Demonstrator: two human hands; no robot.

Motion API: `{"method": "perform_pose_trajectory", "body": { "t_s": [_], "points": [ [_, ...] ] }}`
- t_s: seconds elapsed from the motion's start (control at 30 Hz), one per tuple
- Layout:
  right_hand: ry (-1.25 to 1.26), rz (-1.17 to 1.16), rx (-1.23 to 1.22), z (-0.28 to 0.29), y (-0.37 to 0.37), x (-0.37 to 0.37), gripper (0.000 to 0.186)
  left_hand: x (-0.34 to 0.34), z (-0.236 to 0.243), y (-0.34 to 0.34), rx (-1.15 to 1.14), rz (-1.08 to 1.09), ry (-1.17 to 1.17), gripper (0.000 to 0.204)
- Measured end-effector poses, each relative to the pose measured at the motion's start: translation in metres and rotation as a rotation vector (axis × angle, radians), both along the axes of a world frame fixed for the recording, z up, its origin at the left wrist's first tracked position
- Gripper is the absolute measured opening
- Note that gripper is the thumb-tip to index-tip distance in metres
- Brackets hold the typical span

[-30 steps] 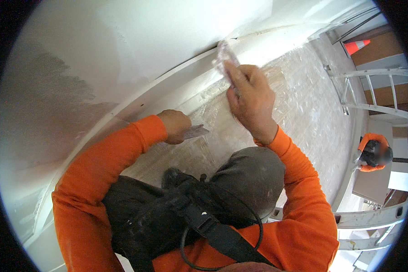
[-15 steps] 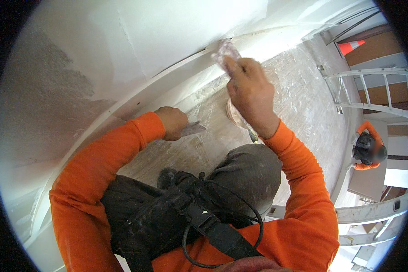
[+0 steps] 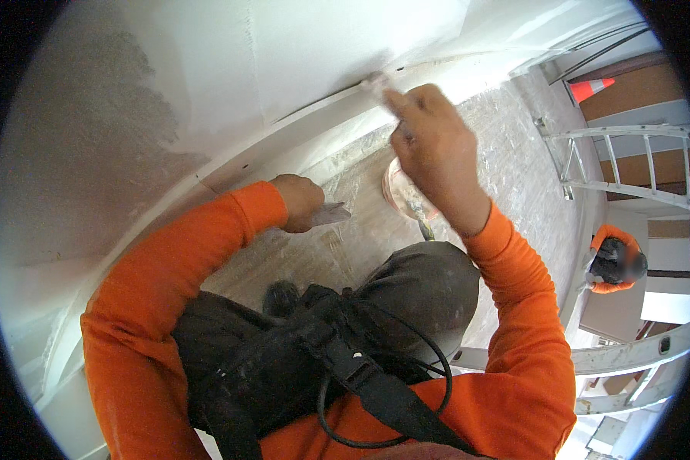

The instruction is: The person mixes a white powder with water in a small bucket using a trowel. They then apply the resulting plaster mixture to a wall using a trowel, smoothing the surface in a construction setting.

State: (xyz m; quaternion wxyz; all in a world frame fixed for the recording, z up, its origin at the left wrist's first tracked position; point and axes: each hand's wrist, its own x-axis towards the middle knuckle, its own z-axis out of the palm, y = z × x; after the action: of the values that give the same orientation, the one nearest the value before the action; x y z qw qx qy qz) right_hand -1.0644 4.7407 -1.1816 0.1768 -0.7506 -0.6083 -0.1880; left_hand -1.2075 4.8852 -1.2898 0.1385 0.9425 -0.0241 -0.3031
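My right hand (image 3: 437,153) is closed round a putty knife (image 3: 376,86), whose blade is smeared by motion. That blade is at the top edge of the pale baseboard (image 3: 284,153), by a dark gap along the wall (image 3: 199,38). Lower and to the left, my left hand (image 3: 302,202) grips a scraper (image 3: 331,214); its flat grey blade points right, above the floor. A round, plaster-smeared bucket (image 3: 393,192) stands on the floor beneath my right wrist. Inside it, partly hidden by that wrist, rests a tool with a dark and yellow handle (image 3: 425,228).
Dusty, white-streaked floor (image 3: 506,146) runs along the wall. Rightward are a ladder (image 3: 629,132), another ladder's rail (image 3: 629,354) and an orange-white cone (image 3: 590,89). A co-worker in orange (image 3: 613,259) bends over a board (image 3: 617,310). My knee (image 3: 429,287) is near the bucket.
My right hand has shifted slightly right and down in the picture, showing more of the bucket. My left hand has moved a little to the right. Both still hold their tools.
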Motion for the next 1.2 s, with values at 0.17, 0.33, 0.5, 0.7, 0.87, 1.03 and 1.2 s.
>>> {"method": "perform_pose_trajectory", "body": {
  "t_s": [0.17,0.33,0.5,0.7,0.87,1.03,1.2],
  "points": [
    [0.170,0.266,0.053,0.017,-0.003,-0.025,0.049,-0.005,-0.006,0.002,0.027,-0.012,-0.017,0.024],
    [-0.047,0.006,0.447,-0.041,-0.028,0.040,0.061,0.001,-0.006,-0.004,-0.009,-0.003,-0.003,0.023],
    [-0.167,-0.164,0.434,-0.120,0.006,0.054,0.068,0.003,-0.014,0.003,-0.007,-0.029,0.054,0.023],
    [-0.082,-0.086,0.487,-0.128,0.004,0.033,0.067,0.001,0.002,0.008,0.015,-0.016,0.061,0.023],
    [-0.029,-0.198,0.407,-0.084,-0.041,0.042,0.058,0.004,-0.011,0.006,-0.014,0.007,0.056,0.023],
    [-0.040,-0.144,0.222,-0.028,-0.017,0.037,0.047,0.012,-0.024,0.002,-0.013,-0.060,-0.016,0.022],
    [-0.001,0.099,0.087,-0.007,-0.014,-0.006,0.049,0.008,-0.015,0.000,0.006,-0.009,0.029,0.022]
  ]
}}
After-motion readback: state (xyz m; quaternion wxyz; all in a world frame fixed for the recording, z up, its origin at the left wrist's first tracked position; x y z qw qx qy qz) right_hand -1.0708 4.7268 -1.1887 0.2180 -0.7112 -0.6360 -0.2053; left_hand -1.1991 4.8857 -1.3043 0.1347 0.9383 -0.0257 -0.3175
